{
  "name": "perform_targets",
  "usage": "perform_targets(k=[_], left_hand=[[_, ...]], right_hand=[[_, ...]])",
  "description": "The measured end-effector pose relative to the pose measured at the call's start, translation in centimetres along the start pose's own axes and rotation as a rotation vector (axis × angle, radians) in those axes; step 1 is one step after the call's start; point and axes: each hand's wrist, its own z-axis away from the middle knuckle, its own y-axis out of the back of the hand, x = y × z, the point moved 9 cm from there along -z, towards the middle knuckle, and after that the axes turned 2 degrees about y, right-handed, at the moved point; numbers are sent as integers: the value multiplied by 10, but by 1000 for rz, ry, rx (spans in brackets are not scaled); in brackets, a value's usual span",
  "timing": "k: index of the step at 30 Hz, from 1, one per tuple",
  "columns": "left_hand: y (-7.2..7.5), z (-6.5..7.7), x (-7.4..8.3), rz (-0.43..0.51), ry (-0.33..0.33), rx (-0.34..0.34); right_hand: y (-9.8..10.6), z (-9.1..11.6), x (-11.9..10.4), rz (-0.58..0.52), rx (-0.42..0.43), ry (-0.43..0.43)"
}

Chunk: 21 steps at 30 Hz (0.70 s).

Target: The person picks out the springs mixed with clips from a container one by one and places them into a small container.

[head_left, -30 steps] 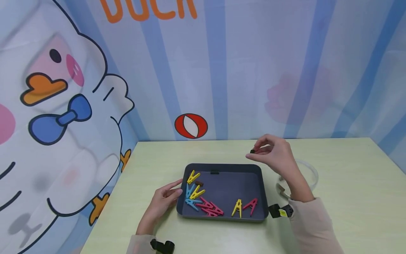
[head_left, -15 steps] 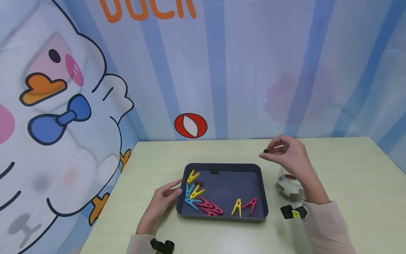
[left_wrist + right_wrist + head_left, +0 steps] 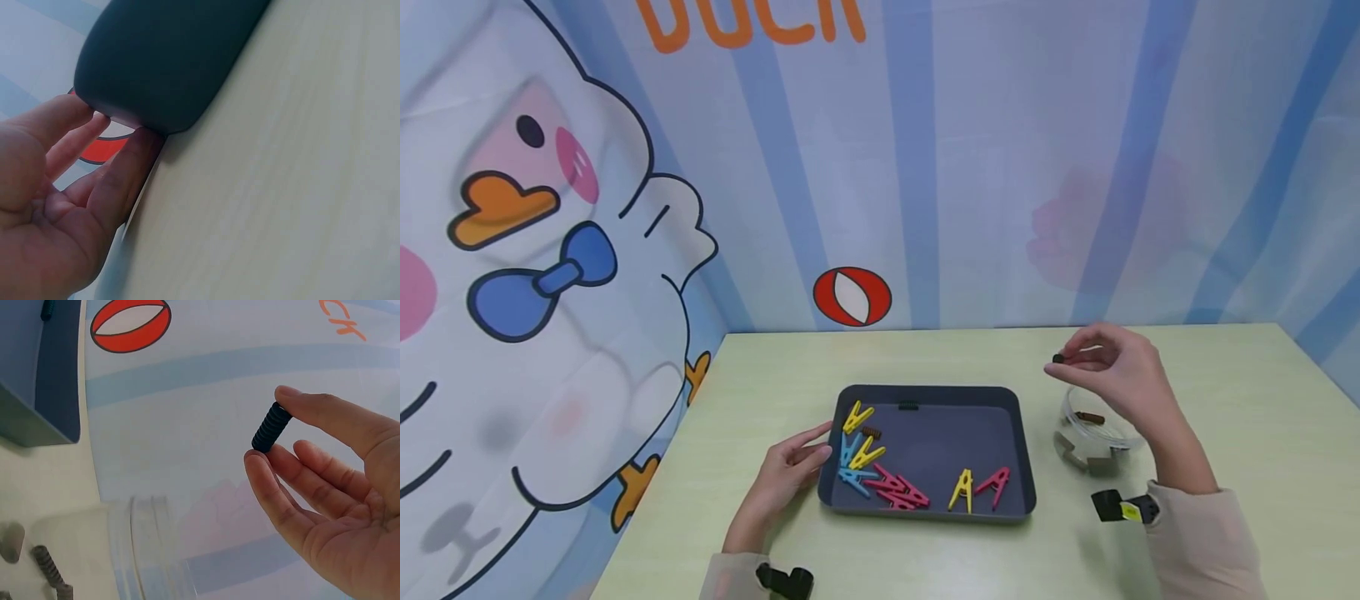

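In the head view my right hand (image 3: 1123, 375) is raised near the far right of the table, close to a clear jar (image 3: 1069, 408). Thumb and fingertips pinch the two ends of a dark coil spring (image 3: 272, 428). My left hand (image 3: 786, 471) touches the outer left wall of a dark grey tray (image 3: 932, 450) with extended fingers. Yellow, blue and red clothespins (image 3: 992, 483) lie in the tray, mostly on its left. A brown spring (image 3: 871, 433) lies among them, and a dark green spring (image 3: 908, 406) is by the far wall.
Inside the jar are a brown spring (image 3: 1090, 417) and grey blocks (image 3: 1102, 465). The pale table (image 3: 760, 358) runs back to a blue striped curtain (image 3: 970, 167) printed with a duck and a red ball.
My right hand has moved right, away from the tray and toward the jar, still pinching the dark spring. The jar shows more fully now. My left hand stays at the tray.
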Motion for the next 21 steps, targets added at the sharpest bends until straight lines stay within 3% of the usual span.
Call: perform_targets(k=[11, 21], left_hand=[[1, -1, -1, -6, 4, 2], [0, 0, 0, -8, -8, -9]], right_hand=[[21, 9, 26, 72, 34, -45], [27, 12, 40, 108, 27, -59]])
